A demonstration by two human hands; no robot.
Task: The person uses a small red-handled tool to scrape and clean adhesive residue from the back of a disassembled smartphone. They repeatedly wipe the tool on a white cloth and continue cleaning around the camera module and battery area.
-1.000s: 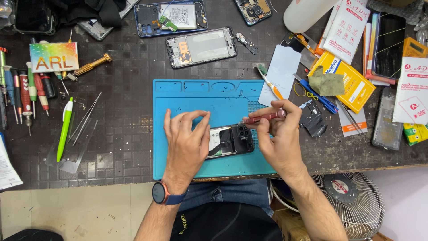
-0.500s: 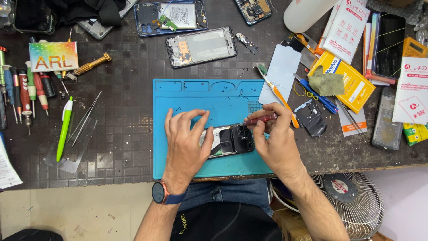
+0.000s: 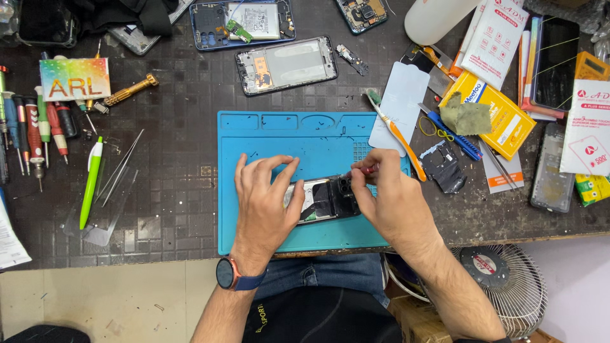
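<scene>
**Opened phone on the blue mat, screwdriver at its camera end**

The phone (image 3: pixel 325 199) lies back-off on the blue silicone mat (image 3: pixel 279 136), glossy black innards bared; nothing visibly lifted out yet. Left of the phone, the left hand (image 3: pixel 264 206) presses flat, fingers spread. Right of it, the right hand (image 3: pixel 387 200) pinches a slim red-handled screwdriver (image 3: pixel 363 170).
</scene>
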